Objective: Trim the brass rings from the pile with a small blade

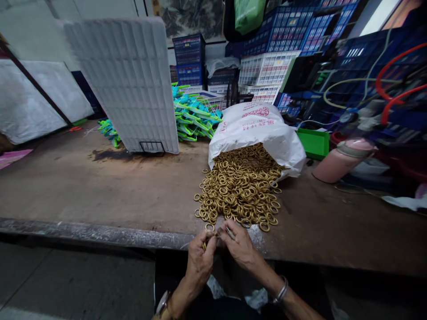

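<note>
At the table's front edge my two hands meet, fingertips close together. My left hand (200, 255) is closed in a pinch on a gold-coloured ring (204, 245), which its fingers partly cover. My right hand (240, 246) is closed round a thin silvery metal piece (230, 232); most of it is hidden, so its kind cannot be told. Just beyond the fingers lies a loose ring (210, 227). A heap of gold-coloured rings (238, 191) spreads from the mouth of a white sack (250, 129) lying on its side.
A white ribbed panel (126, 84) stands upright at the left on the brown table (83, 186). Behind it are green and blue plastic pieces (195, 118). To the right stand a green tray (312, 143) and a pink bottle (343, 160). Stacked crates (263, 69) fill the back.
</note>
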`<state>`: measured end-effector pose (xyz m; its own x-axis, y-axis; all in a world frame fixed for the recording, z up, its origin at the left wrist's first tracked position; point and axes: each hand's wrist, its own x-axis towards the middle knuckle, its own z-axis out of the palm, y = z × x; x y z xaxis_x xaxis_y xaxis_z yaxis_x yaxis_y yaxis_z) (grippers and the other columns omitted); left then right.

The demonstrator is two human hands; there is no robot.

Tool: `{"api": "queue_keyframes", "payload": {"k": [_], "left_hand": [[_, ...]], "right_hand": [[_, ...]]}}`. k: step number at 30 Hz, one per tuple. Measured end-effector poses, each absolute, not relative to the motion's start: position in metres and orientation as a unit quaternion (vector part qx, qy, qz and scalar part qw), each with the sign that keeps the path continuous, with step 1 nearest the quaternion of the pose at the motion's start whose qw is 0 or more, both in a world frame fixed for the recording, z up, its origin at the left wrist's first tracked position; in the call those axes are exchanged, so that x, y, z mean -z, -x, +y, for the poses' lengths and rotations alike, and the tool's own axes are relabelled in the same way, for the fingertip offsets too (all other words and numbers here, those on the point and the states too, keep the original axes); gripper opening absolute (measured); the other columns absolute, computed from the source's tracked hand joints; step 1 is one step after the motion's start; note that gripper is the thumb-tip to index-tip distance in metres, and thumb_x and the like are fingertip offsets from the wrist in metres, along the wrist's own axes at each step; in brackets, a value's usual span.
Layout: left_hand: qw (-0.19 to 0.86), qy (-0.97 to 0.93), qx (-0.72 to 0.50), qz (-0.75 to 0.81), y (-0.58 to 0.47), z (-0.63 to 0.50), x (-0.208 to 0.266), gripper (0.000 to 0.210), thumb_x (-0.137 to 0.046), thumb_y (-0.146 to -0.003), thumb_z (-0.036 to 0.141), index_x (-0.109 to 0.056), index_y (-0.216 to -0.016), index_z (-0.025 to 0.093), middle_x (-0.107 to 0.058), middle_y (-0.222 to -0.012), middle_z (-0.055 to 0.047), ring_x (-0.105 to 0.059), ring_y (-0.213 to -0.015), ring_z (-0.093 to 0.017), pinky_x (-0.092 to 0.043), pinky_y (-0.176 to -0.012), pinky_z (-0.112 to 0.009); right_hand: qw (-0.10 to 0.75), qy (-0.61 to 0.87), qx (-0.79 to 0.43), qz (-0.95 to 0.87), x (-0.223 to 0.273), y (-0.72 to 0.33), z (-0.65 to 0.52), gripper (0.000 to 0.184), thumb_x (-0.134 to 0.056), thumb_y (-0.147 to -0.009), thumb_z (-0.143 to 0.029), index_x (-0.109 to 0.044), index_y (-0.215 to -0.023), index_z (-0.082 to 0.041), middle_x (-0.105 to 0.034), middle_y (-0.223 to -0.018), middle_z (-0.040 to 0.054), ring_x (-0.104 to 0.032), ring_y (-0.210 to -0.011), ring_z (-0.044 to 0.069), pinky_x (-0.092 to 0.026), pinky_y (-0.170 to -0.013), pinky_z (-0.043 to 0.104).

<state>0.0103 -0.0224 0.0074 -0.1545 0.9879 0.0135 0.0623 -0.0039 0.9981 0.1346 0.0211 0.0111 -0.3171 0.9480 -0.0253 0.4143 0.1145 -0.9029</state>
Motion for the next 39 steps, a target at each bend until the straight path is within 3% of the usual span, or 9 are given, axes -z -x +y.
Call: {"api": "queue_keyframes", "payload": {"k": [3, 7, 11, 16, 20, 23, 26, 34, 39], "left_hand": [[0.442, -0.488, -0.517, 0.546, -0.01, -0.023, -0.007, 0.021, -0.053, -0.075, 0.035, -0.059, -0.07, 0.016, -0.056, -0.066, -0.001, -0.049, -0.064, -0.013, -0.039, -0.063, -0.023], [0.618, -0.334, -0.486, 0.52, -0.012, -0.023, -0.01, 0.028, -0.054, -0.073, 0.045, -0.05, -0.073, 0.018, -0.044, -0.052, 0.006, -0.034, -0.04, -0.005, -0.027, -0.038, -0.017], [0.688, -0.291, -0.478, 0.463, -0.011, -0.024, -0.012, 0.031, -0.057, -0.071, 0.046, -0.044, -0.071, 0.018, -0.041, -0.052, 0.008, -0.029, -0.036, -0.003, -0.018, -0.034, -0.014], [0.686, -0.306, -0.467, 0.466, -0.01, -0.025, -0.013, 0.03, -0.054, -0.074, 0.045, -0.043, -0.071, 0.018, -0.042, -0.053, 0.007, -0.03, -0.037, -0.002, -0.02, -0.033, -0.014], [0.656, -0.341, -0.473, 0.479, -0.009, -0.024, -0.013, 0.03, -0.05, -0.076, 0.047, -0.044, -0.072, 0.018, -0.047, -0.057, 0.005, -0.032, -0.038, -0.003, -0.023, -0.034, -0.014], [0.64, -0.363, -0.474, 0.483, -0.009, -0.023, -0.015, 0.032, -0.051, -0.074, 0.048, -0.045, -0.072, 0.017, -0.048, -0.058, 0.004, -0.032, -0.038, -0.003, -0.024, -0.034, -0.014], [0.633, -0.357, -0.471, 0.501, -0.01, -0.022, -0.018, 0.034, -0.054, -0.07, 0.05, -0.043, -0.071, 0.018, -0.047, -0.056, 0.005, -0.031, -0.037, -0.003, -0.024, -0.034, -0.014], [0.616, -0.375, -0.465, 0.513, -0.008, -0.023, -0.02, 0.037, -0.054, -0.068, 0.053, -0.043, -0.068, 0.018, -0.046, -0.052, 0.005, -0.033, -0.038, -0.003, -0.024, -0.034, -0.014], [0.658, -0.385, -0.466, 0.45, -0.003, -0.039, -0.024, 0.03, -0.052, -0.076, 0.045, -0.044, -0.07, 0.017, -0.048, -0.055, 0.005, -0.033, -0.037, -0.002, -0.026, -0.035, -0.014]], "right_hand": [[0.286, 0.516, -0.42, -0.69, -0.013, -0.132, 0.021, 0.027, -0.043, -0.079, -0.041, -0.041, -0.062, -0.019, -0.039, -0.057, -0.0061, -0.039, -0.056, 0.009, -0.031, -0.053, 0.02], [0.282, 0.529, -0.431, -0.675, -0.013, -0.129, 0.019, 0.025, -0.041, -0.079, -0.037, -0.041, -0.062, -0.019, -0.039, -0.056, -0.0064, -0.038, -0.055, 0.009, -0.029, -0.05, 0.02], [0.285, 0.518, -0.444, -0.674, -0.012, -0.13, 0.019, 0.025, -0.041, -0.079, -0.037, -0.042, -0.062, -0.019, -0.042, -0.057, -0.006, -0.04, -0.057, 0.009, -0.031, -0.052, 0.02], [0.277, 0.527, -0.47, -0.651, -0.007, -0.137, 0.023, 0.024, -0.035, -0.081, -0.036, -0.044, -0.066, -0.02, -0.046, -0.057, -0.0043, -0.045, -0.057, 0.011, -0.033, -0.054, 0.021], [0.246, 0.525, -0.378, -0.722, -0.004, -0.144, 0.02, 0.02, -0.033, -0.081, -0.029, -0.044, -0.067, -0.02, -0.049, -0.059, -0.0024, -0.045, -0.055, 0.012, -0.031, -0.054, 0.023], [0.192, 0.495, -0.323, -0.783, -0.003, -0.147, 0.013, 0.012, -0.035, -0.074, -0.016, -0.047, -0.073, -0.02, -0.052, -0.061, -0.002, -0.045, -0.054, 0.012, -0.028, -0.054, 0.023], [0.146, 0.495, -0.281, -0.809, -0.005, -0.146, 0.01, 0.021, -0.035, -0.066, -0.008, -0.047, -0.077, -0.02, -0.052, -0.061, -0.0018, -0.045, -0.053, 0.012, -0.025, -0.053, 0.023], [0.099, 0.477, -0.255, -0.836, -0.003, -0.146, 0.011, 0.025, -0.036, -0.062, -0.007, -0.046, -0.081, -0.019, -0.055, -0.062, -0.0005, -0.046, -0.055, 0.013, -0.023, -0.052, 0.024], [0.089, 0.494, -0.2, -0.841, 0.012, -0.156, 0.02, 0.024, -0.037, -0.07, -0.012, -0.047, -0.092, -0.018, -0.06, -0.073, 0.0029, -0.051, -0.064, 0.015, -0.024, -0.055, 0.024]]}}
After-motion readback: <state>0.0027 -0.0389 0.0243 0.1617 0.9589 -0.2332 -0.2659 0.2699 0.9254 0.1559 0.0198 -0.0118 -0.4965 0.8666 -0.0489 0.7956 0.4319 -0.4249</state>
